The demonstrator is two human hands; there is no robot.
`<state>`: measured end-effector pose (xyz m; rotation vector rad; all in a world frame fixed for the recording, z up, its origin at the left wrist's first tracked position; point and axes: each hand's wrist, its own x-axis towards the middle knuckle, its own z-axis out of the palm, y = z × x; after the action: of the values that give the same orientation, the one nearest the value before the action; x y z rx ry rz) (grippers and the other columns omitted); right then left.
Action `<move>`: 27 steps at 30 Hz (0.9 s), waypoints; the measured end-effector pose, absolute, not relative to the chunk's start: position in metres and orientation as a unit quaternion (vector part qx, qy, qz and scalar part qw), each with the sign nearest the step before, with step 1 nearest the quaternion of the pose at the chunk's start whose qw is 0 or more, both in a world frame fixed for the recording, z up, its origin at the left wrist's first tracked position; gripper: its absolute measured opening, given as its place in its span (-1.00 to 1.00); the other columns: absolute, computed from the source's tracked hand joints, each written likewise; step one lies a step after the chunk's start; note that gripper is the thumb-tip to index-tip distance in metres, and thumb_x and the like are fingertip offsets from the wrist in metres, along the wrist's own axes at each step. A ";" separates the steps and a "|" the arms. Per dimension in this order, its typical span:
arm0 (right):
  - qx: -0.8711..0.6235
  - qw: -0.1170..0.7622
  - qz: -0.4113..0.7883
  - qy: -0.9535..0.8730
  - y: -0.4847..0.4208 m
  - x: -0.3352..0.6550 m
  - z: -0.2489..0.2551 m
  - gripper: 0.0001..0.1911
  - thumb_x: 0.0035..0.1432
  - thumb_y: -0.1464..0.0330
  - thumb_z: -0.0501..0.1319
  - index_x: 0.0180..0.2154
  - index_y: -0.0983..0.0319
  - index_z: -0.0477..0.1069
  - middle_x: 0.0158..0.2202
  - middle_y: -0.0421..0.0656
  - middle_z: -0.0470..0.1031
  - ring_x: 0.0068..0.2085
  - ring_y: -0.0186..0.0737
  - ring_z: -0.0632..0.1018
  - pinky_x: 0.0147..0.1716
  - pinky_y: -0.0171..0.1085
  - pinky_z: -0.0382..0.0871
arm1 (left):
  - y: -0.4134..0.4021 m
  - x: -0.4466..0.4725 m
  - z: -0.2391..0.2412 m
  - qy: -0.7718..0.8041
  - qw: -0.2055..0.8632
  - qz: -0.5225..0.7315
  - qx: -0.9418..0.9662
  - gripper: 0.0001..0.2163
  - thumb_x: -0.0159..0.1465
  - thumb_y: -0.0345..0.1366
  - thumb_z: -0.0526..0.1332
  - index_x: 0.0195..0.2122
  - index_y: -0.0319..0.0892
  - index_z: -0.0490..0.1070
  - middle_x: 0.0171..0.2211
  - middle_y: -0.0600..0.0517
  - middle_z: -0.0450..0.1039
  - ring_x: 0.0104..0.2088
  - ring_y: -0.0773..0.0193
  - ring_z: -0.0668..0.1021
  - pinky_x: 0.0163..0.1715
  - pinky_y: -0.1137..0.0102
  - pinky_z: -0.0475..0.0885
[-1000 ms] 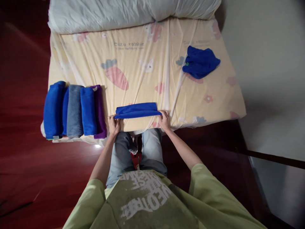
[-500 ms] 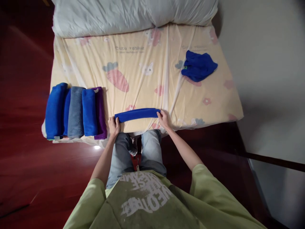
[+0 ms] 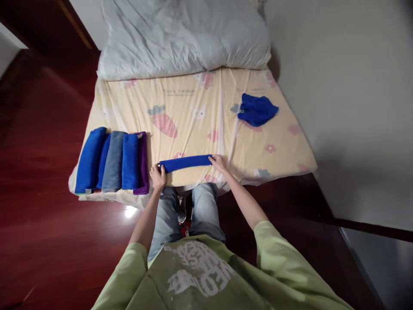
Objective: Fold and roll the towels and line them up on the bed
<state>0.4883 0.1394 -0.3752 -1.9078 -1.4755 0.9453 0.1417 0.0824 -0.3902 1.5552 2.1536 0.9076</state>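
The person is standing at the foot of a bed (image 3: pixel 193 125) and folding a blue towel (image 3: pixel 185 162); the towel is lying as a long narrow strip on the yellow printed sheet, close to the near edge and just right of a row of folded towels (image 3: pixel 112 161). The left hand (image 3: pixel 158 176) is curling shut around the strip's left end; the right hand (image 3: pixel 218 163) is pinching the right end, fingers lying over the top. Both arms are reaching out evenly, so the strip is sitting nearly straight between them.

To fold this well, it looks best that both ends are drawn with equal tension, so the layers are lining up and no crease is bunching in the middle; the long edges should be running parallel to the bed's edge. A crumpled blue cloth (image 3: pixel 256 110) is lying well apart on the far right; a white quilt (image 3: pixel 183 38) is heaped at the head.
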 end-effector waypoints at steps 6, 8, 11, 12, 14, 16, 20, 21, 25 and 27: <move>-0.715 0.237 0.345 -0.560 0.140 0.489 -0.374 -0.65 0.18 0.09 0.23 -0.50 0.19 0.39 -0.50 -0.20 0.52 -0.39 -0.25 0.52 -0.42 -0.38 0.27 | 0.090 0.143 -0.373 0.772 0.202 0.304 0.520 -0.61 0.42 -0.16 0.08 0.19 -0.22 0.35 -0.22 -0.15 0.53 0.02 -0.08 0.52 0.11 0.08 0.35; -0.722 0.223 0.336 -0.563 0.138 0.488 -0.374 -0.68 0.20 0.12 0.23 -0.48 0.19 0.40 -0.47 -0.20 0.55 -0.38 -0.24 0.54 -0.42 -0.38 0.26 | 0.092 0.141 -0.370 0.773 0.210 0.290 0.524 -0.62 0.41 -0.17 0.09 0.18 -0.20 0.36 -0.25 -0.14 0.54 0.03 -0.10 0.52 0.10 0.08 0.36; -0.736 0.193 0.307 -0.572 0.133 0.485 -0.371 -0.75 0.25 0.16 0.22 -0.37 0.19 0.44 -0.37 -0.17 0.60 -0.31 -0.21 0.57 -0.36 -0.35 0.30 | 0.093 0.141 -0.369 0.778 0.210 0.266 0.529 -0.64 0.42 -0.19 0.08 0.16 -0.18 0.40 -0.23 -0.15 0.54 0.03 -0.12 0.51 0.10 0.05 0.34; -0.739 0.185 0.289 -0.579 0.131 0.483 -0.369 -0.79 0.27 0.18 0.22 -0.30 0.19 0.46 -0.32 -0.14 0.61 -0.27 -0.19 0.58 -0.32 -0.33 0.33 | 0.092 0.142 -0.368 0.780 0.208 0.259 0.531 -0.64 0.42 -0.19 0.07 0.17 -0.18 0.40 -0.22 -0.16 0.54 0.04 -0.13 0.51 0.11 0.03 0.33; -0.739 0.181 0.227 -0.608 0.125 0.479 -0.364 -0.80 0.28 0.24 0.22 -0.13 0.22 0.46 -0.18 -0.06 0.61 -0.15 -0.13 0.58 -0.19 -0.27 0.39 | 0.088 0.145 -0.368 0.783 0.194 0.246 0.537 -0.63 0.42 -0.20 0.06 0.18 -0.17 0.40 -0.16 -0.19 0.54 0.06 -0.15 0.49 0.12 0.00 0.33; -0.716 0.179 0.140 -0.660 0.118 0.474 -0.360 -0.75 0.30 0.33 0.18 -0.01 0.24 0.43 -0.03 0.04 0.56 -0.01 -0.06 0.53 -0.03 -0.17 0.39 | 0.084 0.147 -0.367 0.784 0.156 0.241 0.550 -0.63 0.42 -0.21 0.07 0.19 -0.18 0.39 -0.03 -0.23 0.51 0.10 -0.17 0.46 0.11 -0.01 0.33; -0.580 0.119 0.066 -0.803 0.104 0.466 -0.359 -0.64 0.28 0.53 0.05 0.02 0.23 0.48 0.02 0.05 0.52 0.09 -0.04 0.47 0.14 -0.11 0.31 | 0.079 0.145 -0.366 0.701 0.088 0.244 0.665 -0.62 0.36 -0.40 0.06 0.17 -0.19 0.42 0.21 -0.23 0.39 0.21 -0.09 0.40 0.19 0.07 0.32; -0.550 0.102 0.067 -0.826 0.101 0.465 -0.361 -0.60 0.25 0.55 0.04 0.04 0.24 0.48 0.01 0.04 0.53 0.09 -0.04 0.46 0.16 -0.12 0.30 | 0.078 0.143 -0.366 0.658 0.091 0.239 0.709 -0.61 0.34 -0.45 0.04 0.16 -0.18 0.44 0.21 -0.22 0.40 0.22 -0.04 0.41 0.21 0.09 0.31; -0.535 0.082 0.042 -0.840 0.091 0.462 -0.367 -0.49 0.18 0.50 0.12 0.17 0.31 0.41 0.09 0.09 0.49 0.16 0.05 0.43 0.20 -0.06 0.30 | 0.077 0.134 -0.369 0.563 0.113 0.211 0.791 -0.64 0.35 -0.39 0.09 0.14 -0.25 0.46 0.19 -0.24 0.45 0.23 -0.02 0.43 0.29 0.08 0.25; -0.538 0.076 0.032 -0.839 0.090 0.461 -0.368 -0.51 0.21 0.43 0.14 0.18 0.31 0.40 0.10 0.12 0.49 0.15 0.09 0.45 0.18 -0.01 0.33 | 0.077 0.131 -0.369 0.556 0.114 0.199 0.799 -0.61 0.33 -0.29 0.18 0.16 -0.30 0.44 0.23 -0.30 0.41 0.25 -0.08 0.42 0.31 0.04 0.22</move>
<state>0.4608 0.0901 -0.3677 -1.6130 -2.5141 0.0958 0.1305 0.0770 -0.3695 2.3426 1.6304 0.5837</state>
